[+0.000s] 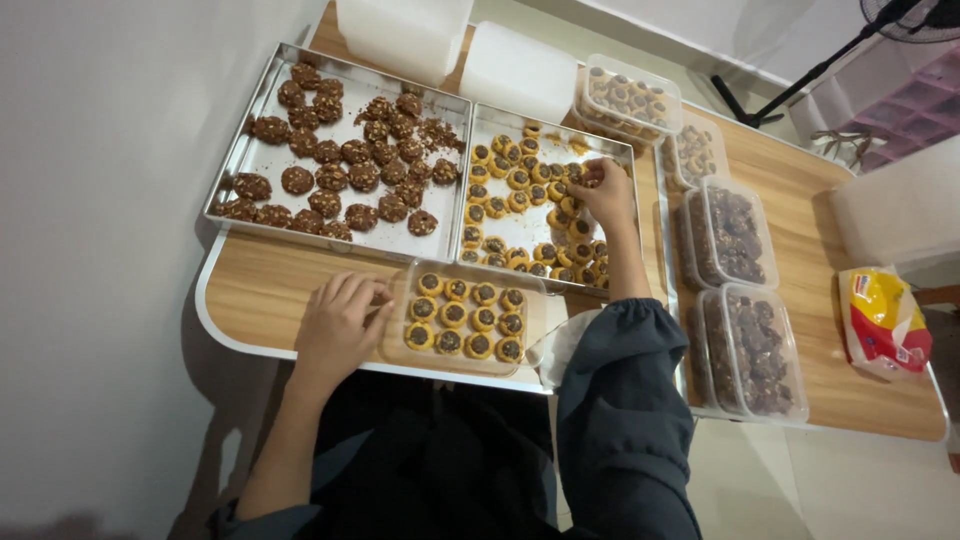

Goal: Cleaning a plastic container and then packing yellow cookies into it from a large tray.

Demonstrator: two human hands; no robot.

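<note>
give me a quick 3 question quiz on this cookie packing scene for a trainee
1. True or false: the right hand is over the tray of yellow tarts.
2. What does the left hand touch? A) the clear box B) the yellow bag C) the chocolate cookie tray
3. How many rows of tarts lie in that box?

Key: 1 true. 2 A. 3 three.
</note>
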